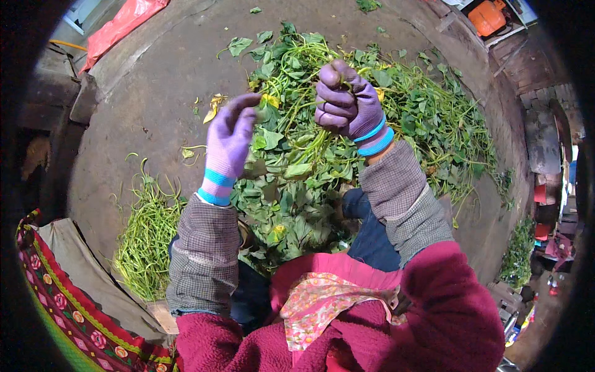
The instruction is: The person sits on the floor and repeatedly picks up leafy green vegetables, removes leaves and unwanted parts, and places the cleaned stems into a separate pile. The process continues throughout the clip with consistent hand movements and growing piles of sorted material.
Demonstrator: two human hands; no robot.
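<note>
My right hand [346, 100], in a purple knitted glove with a blue-striped cuff, is closed around a small bunch of green leafy stems [320, 146]. The stems hang below the fist, and a thin one crosses the fingers. To its left, my left hand [228, 135], gloved the same way, has its thumb and forefinger bent towards each other beside a blurred green and yellow leaf [271, 101]. Whether those fingertips pinch anything is unclear. Beneath both hands spreads a heap of leafy vines [297, 228]. A pile of mostly leafless green stems [146, 232] lies beside my left forearm.
More vines [446, 125] extend to the right across the concrete floor [153, 102]. A floral-edged cloth [60, 300] lies at lower left. Red plastic sheeting [123, 30] is at upper left, and an orange gas cylinder [487, 18] stands at upper right.
</note>
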